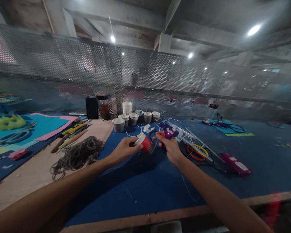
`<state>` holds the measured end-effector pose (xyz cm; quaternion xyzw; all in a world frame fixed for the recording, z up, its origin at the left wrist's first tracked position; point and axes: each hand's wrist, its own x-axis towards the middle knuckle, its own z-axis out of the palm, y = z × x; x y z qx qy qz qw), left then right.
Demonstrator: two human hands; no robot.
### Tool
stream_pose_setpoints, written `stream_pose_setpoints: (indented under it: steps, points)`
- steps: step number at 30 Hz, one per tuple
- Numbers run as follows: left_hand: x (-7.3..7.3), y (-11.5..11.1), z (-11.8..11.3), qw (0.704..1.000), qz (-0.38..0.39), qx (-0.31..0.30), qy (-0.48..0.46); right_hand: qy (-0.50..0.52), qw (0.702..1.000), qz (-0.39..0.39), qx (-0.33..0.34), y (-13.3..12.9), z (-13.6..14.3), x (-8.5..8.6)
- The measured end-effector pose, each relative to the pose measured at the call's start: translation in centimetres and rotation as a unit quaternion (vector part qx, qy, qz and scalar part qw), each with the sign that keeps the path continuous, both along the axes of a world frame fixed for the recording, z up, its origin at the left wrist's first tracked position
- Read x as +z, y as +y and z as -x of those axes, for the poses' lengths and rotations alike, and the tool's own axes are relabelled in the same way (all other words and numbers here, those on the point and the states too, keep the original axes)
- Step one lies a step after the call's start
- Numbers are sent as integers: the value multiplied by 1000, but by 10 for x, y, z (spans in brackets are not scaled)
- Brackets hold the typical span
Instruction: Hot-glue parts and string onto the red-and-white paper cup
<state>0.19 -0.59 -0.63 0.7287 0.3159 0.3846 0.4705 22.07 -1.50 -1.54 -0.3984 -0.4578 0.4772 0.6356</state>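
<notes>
My left hand is closed on a red and white paper cup, which it holds tilted above the blue mat. Close to the cup's right side, my right hand is wrapped round a purple and orange glue gun with a small red light. A thin grey cord runs between the cup and the fingers of my right hand; I cannot make out exactly where it is attached.
Behind the hands stand several small grey cups and a dark-lidded jar. Tangled grey cord, coloured tools and scissors lie left. Clear sticks and a magenta item lie right. A perforated metal screen rises behind.
</notes>
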Motion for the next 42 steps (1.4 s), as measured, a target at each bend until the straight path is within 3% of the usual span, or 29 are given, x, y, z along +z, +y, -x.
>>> stream_pose_setpoints:
  steps: [16,25,33,38,42]
  points:
    - [-2,8,5,999,4,15,-31,-16,1000,7,-24,8,-4,-7]
    - [-1,13,7,997,64,-2,-37,-28,999,-19,-42,12,-7,-9]
    - [3,18,10,988,48,112,-97,-67,993,-39,-88,0,-1,1]
    - [1,21,11,985,43,118,-119,-193,975,-40,-102,-11,1,6]
    - [2,23,13,983,42,133,-123,-261,962,-41,-73,-19,4,0]
